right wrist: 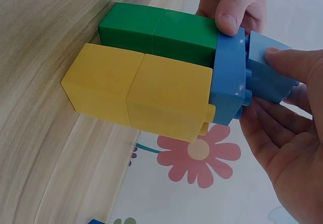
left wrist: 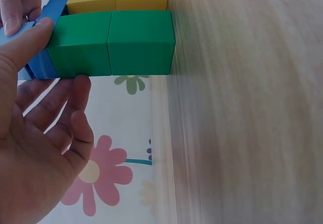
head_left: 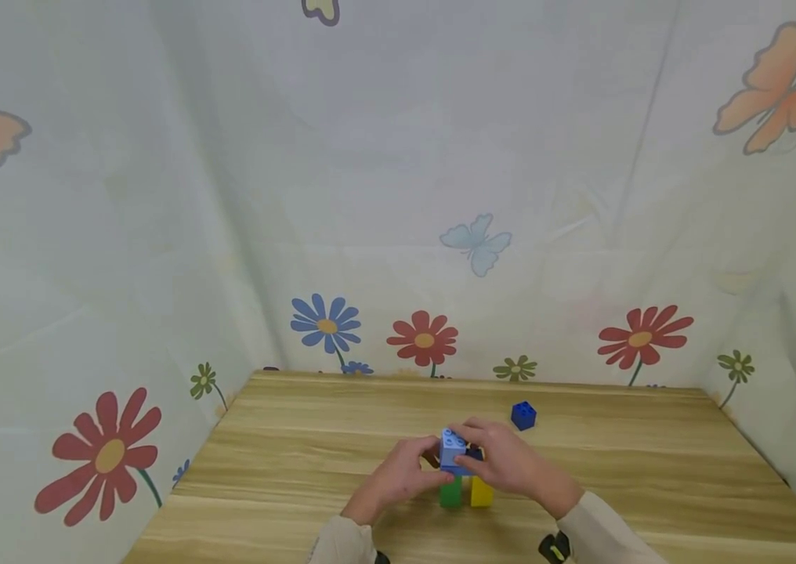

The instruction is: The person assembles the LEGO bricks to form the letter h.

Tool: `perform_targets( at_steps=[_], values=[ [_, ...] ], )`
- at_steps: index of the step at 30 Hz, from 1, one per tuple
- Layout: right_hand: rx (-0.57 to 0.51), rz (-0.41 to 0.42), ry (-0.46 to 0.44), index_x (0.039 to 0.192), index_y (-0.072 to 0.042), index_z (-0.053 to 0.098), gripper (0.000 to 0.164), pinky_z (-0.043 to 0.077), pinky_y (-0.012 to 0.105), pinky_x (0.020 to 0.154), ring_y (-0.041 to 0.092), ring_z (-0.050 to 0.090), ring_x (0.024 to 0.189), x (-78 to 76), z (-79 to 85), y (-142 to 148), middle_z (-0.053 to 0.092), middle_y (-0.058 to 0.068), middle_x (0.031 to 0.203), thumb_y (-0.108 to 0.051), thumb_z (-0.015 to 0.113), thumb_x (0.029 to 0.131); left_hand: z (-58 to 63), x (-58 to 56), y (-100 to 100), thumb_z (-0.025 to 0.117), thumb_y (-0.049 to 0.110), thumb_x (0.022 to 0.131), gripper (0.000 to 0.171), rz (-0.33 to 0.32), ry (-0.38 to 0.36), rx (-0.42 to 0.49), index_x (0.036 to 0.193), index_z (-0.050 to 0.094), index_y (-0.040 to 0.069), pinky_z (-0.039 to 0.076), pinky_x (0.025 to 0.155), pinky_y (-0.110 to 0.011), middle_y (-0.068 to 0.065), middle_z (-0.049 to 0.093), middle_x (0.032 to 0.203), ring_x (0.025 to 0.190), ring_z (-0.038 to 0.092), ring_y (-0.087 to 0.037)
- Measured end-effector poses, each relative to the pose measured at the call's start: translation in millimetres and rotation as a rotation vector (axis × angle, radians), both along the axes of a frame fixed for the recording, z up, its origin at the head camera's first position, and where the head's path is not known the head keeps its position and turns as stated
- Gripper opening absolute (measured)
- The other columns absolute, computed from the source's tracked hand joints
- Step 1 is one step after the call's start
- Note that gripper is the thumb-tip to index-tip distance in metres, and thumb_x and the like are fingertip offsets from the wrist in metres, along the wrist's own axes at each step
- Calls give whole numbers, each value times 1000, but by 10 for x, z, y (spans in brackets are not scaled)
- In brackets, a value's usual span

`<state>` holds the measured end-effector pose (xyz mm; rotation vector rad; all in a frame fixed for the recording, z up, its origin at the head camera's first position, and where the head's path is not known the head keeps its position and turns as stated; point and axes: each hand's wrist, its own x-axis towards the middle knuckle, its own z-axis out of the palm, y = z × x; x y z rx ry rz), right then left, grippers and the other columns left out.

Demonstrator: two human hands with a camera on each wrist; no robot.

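Two stacks, one of green bricks (left wrist: 111, 45) and one of yellow bricks (right wrist: 136, 90), stand side by side on the table. A blue brick (right wrist: 228, 77) bridges their tops, with a few yellow studs showing past its edge. My left hand (head_left: 401, 474) grips the blue brick at the green end, thumb on the near side and fingers behind. Between thumb and fingers, my right hand (head_left: 511, 458) pinches a light blue brick (head_left: 451, 448) on top of the blue one. In the right wrist view the light blue brick sits slightly tilted, with a gap at one side.
A dark blue brick (head_left: 523, 416) lies on the wooden table (head_left: 285, 446), beyond the right hand. A pale cloth (head_left: 384, 157) printed with flowers and butterflies hangs behind the table and along both sides.
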<state>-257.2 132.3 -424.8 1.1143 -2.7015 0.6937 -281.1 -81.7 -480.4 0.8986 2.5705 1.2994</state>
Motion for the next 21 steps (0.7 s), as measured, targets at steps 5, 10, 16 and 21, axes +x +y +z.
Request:
perform_targets(
  at_steps=[5, 10, 16, 21],
  values=[
    [-2, 6, 5, 128, -5, 57, 43, 51, 23, 75, 11, 57, 86, 2, 0, 0, 61, 5, 110, -24, 67, 90, -8, 4, 2, 71, 35, 85, 29, 10, -9, 0, 109, 64, 22, 46, 73, -24, 16, 62, 93, 87, 58, -11],
    [12, 4, 27, 128, -5, 57, 44, 51, 26, 77, 14, 58, 88, -6, -9, 0, 60, 5, 111, -24, 66, 90, -8, 9, 5, 71, 35, 85, 29, 16, -12, 3, 109, 64, 22, 47, 73, -24, 16, 62, 94, 85, 56, -7],
    [13, -4, 11, 129, -6, 56, 45, 51, 26, 77, 15, 57, 89, -8, -26, 1, 59, 5, 111, -26, 65, 90, 11, 20, 10, 71, 35, 85, 29, 19, -31, 5, 110, 64, 22, 46, 74, -24, 16, 62, 94, 85, 55, -6],
    [10, -9, -9, 130, -6, 55, 45, 51, 25, 77, 13, 56, 88, 2, -27, 2, 58, 5, 111, -26, 65, 91, 0, 14, 16, 72, 33, 85, 27, 13, -21, 9, 108, 64, 20, 46, 71, -24, 15, 62, 93, 84, 55, -5]
  ],
)
